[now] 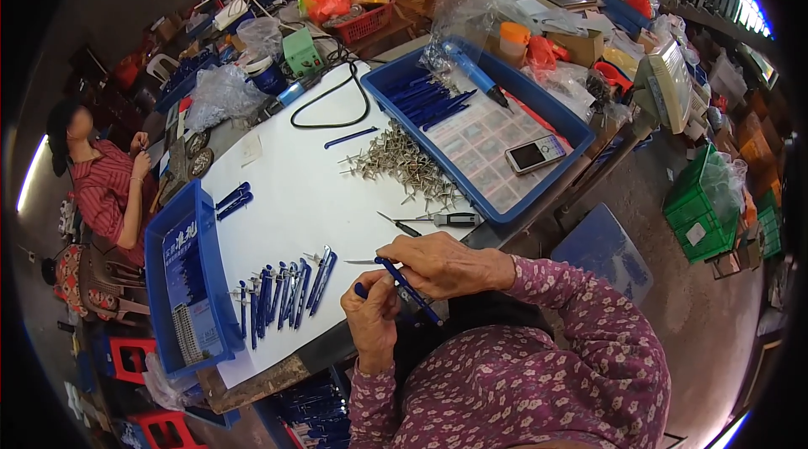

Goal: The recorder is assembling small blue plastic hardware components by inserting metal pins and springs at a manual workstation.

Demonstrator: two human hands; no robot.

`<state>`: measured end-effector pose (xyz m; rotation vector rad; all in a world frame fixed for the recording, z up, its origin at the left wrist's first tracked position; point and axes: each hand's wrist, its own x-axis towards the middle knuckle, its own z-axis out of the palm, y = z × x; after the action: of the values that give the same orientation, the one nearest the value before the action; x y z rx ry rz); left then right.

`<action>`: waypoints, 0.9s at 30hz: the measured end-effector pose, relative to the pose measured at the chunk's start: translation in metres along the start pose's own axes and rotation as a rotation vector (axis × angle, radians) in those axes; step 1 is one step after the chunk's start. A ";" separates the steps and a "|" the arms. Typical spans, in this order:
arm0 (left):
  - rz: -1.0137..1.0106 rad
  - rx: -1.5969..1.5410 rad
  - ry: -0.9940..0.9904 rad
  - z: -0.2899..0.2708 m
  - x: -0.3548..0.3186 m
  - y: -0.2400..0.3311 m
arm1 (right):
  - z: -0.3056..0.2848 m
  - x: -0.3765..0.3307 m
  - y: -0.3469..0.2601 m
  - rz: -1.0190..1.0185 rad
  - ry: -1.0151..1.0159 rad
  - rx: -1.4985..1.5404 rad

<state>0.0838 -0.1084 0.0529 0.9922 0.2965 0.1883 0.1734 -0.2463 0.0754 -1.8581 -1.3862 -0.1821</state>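
Observation:
Both my hands meet at the table's near edge. In my right hand (pixel 446 265) is a slim blue handle-like part (pixel 410 291), pinched between thumb and fingers and slanting down to the right. A thin pointed metal piece (pixel 360 261) sticks out leftward by those fingertips; I cannot tell what it belongs to. My left hand (pixel 373 318) is closed, with a second blue piece (pixel 361 290) poking out by its thumb. Just beyond lie a screwdriver (pixel 454 219) with a grey-black handle and a thin pointed tool (pixel 399 224). Several blue parts with metal fittings (pixel 286 291) lie in a row to the left.
Small metal pins (pixel 400 161) lie heaped mid-table. A blue tray (pixel 502 215) at right holds blue parts, a powered screwdriver (pixel 473 69) and a phone (pixel 536 154). Another blue tray (pixel 231 314) stands left. A co-worker (pixel 105 171) sits far left. A green crate (pixel 699 205) stands right.

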 end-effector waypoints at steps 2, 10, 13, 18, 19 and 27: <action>0.002 0.006 0.003 0.000 0.000 0.000 | 0.002 -0.001 0.003 -0.015 0.006 0.023; -0.045 -0.065 0.036 0.001 0.002 0.000 | 0.008 -0.008 0.008 -0.126 0.060 0.042; -0.046 -0.089 0.029 -0.003 0.001 -0.002 | 0.007 -0.011 0.006 -0.117 0.032 0.118; -0.064 -0.065 0.035 0.001 -0.002 0.000 | 0.011 -0.015 0.010 -0.146 0.022 0.147; -0.063 -0.060 0.027 0.001 -0.004 0.001 | 0.012 -0.015 0.010 -0.162 0.023 0.164; 0.093 0.153 0.082 0.007 0.000 -0.001 | 0.009 -0.013 0.020 -0.133 -0.013 0.211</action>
<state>0.0859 -0.1143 0.0557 1.1522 0.3440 0.2953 0.1825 -0.2520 0.0521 -1.5983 -1.4789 -0.0864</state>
